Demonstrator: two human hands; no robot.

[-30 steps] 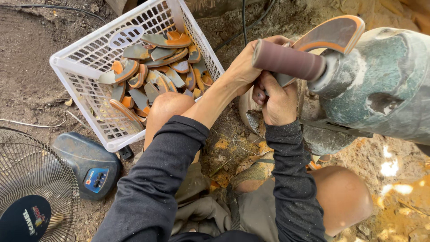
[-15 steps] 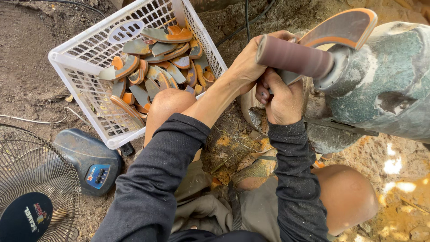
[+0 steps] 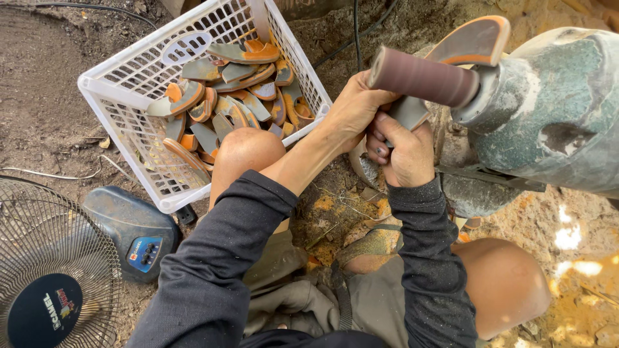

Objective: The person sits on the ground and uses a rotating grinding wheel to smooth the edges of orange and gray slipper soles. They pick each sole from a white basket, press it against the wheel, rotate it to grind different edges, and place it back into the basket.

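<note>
Both hands grip one grey-and-orange shoe sole (image 3: 476,40) and hold it under the brown sanding drum (image 3: 422,78) of a green-grey motor machine (image 3: 548,109). My left hand (image 3: 353,109) wraps the sole from the left. My right hand (image 3: 403,153) holds its lower end from below. The sole's upper end sticks out above the drum. Black sleeves cover both forearms.
A white plastic basket (image 3: 122,96) at upper left holds several grey-and-orange soles (image 3: 225,109). A floor fan (image 3: 55,283) with a dark base (image 3: 132,232) stands at lower left. My bare knees (image 3: 248,151) sit over dirt ground littered with orange dust. A black cable (image 3: 356,32) runs at the top.
The view has shifted slightly. Both hands stay on the sole at the drum, with the sole's tip sitting a little higher above it.
</note>
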